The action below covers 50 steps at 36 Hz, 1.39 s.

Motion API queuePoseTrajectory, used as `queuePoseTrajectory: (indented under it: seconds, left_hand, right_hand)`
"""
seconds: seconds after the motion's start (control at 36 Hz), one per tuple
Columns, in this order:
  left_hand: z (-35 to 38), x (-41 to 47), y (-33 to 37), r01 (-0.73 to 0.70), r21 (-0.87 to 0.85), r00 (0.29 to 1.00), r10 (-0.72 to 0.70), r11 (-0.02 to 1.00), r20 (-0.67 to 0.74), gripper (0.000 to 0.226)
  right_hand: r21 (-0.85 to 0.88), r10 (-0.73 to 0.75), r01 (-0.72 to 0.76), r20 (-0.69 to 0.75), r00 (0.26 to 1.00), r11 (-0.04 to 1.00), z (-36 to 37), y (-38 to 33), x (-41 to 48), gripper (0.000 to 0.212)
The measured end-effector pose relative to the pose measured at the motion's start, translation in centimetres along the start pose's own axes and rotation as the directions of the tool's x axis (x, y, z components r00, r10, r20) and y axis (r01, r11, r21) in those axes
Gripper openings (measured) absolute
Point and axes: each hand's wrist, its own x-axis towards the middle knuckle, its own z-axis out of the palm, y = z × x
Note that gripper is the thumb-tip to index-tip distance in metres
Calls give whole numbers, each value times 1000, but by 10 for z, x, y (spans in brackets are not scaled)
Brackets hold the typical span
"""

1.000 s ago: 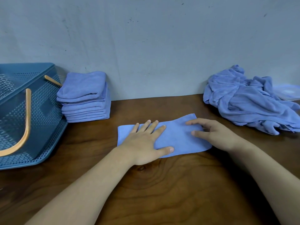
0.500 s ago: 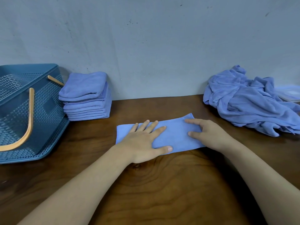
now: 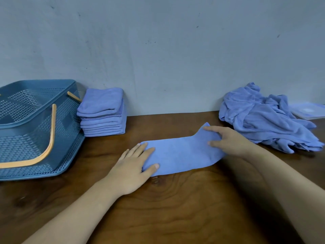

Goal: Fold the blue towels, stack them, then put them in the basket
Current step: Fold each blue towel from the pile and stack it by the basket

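Head view, biggest first. Grey-blue wall (image 3: 158, 50) fills the top half, scuffed, with a few dark specks. Dark wood-grain surface (image 3: 175, 208) runs below it and butts against the wall.

Blue perforated basket (image 3: 35, 85) sits at far left on the surface, cut off by the frame edge. Its orange handles (image 3: 51, 138) are folded down, one lying inside and one poking over the right rim. No towels visible inside it.

Loose pile (image 3: 263, 124) of unfolded blue towels sits far right against the wall, crumpled.

Stack (image 3: 103, 113) of folded blue towels stands just right of the basket, against the wall. Several layers, edges roughly aligned, top one bulkier.

Towel (image 3: 181, 154) being worked lies centre on the surface, folded into a long strip running left to right, well apart from both stack and pile. Its far right corner is lifted off the wood.

Both forearms are bare. Left hand (image 3: 133, 166) lies flat, fingers straight and spread, pressing the strip's left end down. Right hand (image 3: 228, 140) pinches the strip's right end, thumb and index finger on top, other fingers hidden.

Flat pale item (image 3: 307, 111) sits behind the pile at the right edge. Can't tell what it is.
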Motion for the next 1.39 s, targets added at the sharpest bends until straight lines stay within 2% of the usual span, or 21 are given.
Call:
queuePoseTrajectory:
  seconds: [0.08, 0.25, 0.33, 0.39, 0.47, 0.53, 0.61, 0.69, 0.81, 0.92, 1.03, 1.14, 1.22, 1.28, 1.33, 1.39]
  left_hand:
    - [2, 2, 1, 4, 16, 1000, -4, 1000, 7, 75]
    - [5, 7, -4, -6, -21, 1000, 5, 1000, -20, 77]
    - [5, 8, -5, -14, -57, 999, 11, 998, -52, 80]
    - [4, 9, -8, -9, -199, 996, -9, 980, -90, 77]
    - [-1, 12, -15, 36, -557, 966, -171, 830, -192, 60]
    - [-5, 14, -18, 80, -664, 922, -308, 744, -234, 48]
    - [-3, 17, -20, 122, -658, 903, -358, 743, -236, 40]
    - [7, 19, -19, 153, -535, 912, -328, 831, -247, 36]
    - [6, 19, -18, 148, -463, 908, -305, 874, -286, 34]
    - [6, 19, -18, 136, -458, 909, -294, 879, -296, 35]
    - [4, 19, -18, 141, -446, 911, -292, 884, -292, 36]
    - [3, 18, -17, 142, -451, 910, -296, 881, -292, 36]
    - [1, 18, -17, 141, -468, 912, -299, 873, -282, 37]
    - [-1, 16, -16, 139, -509, 912, -309, 850, -268, 38]
    - [-2, 15, -17, 143, -578, 908, -339, 804, -247, 43]
    - [-2, 14, -19, 135, -642, 893, -373, 755, -251, 46]
  right_hand:
    - [-26, -26, 26, -36, 999, 999, 4, -30, 0, 62]
    - [-161, -32, 29, -15, 999, 986, 28, -88, -4, 72]
    - [-305, -43, 54, 44, 998, 951, 42, -113, -2, 72]
    - [-386, -44, 76, 90, 995, 919, 52, -126, 0, 67]
    - [-417, -31, 75, 111, 993, 906, 70, -136, 4, 21]
    - [-403, -18, 71, 133, 991, 913, 83, -140, 6, 33]
    - [-394, 0, 61, 152, 988, 917, 98, -145, 6, 40]
    - [-373, 2, 63, 171, 985, 926, 111, -151, 7, 47]
    - [-385, 18, 61, 198, 980, 921, 123, -155, 8, 18]
    - [-437, 40, 56, 206, 978, 898, 129, -159, 10, 18]
    - [-467, 67, 43, 217, 974, 883, 132, -164, 10, 67]
    - [-480, 52, 61, 218, 975, 875, 136, -170, 9, 70]
    - [-458, 24, 85, 227, 974, 885, 143, -171, 10, 63]
    - [-409, 3, 97, 238, 971, 907, 146, -171, 9, 67]
    - [-257, 4, 55, 224, 975, 965, 146, -168, 8, 70]
    - [-59, 42, -32, 186, 982, 998, 143, -165, 6, 64]
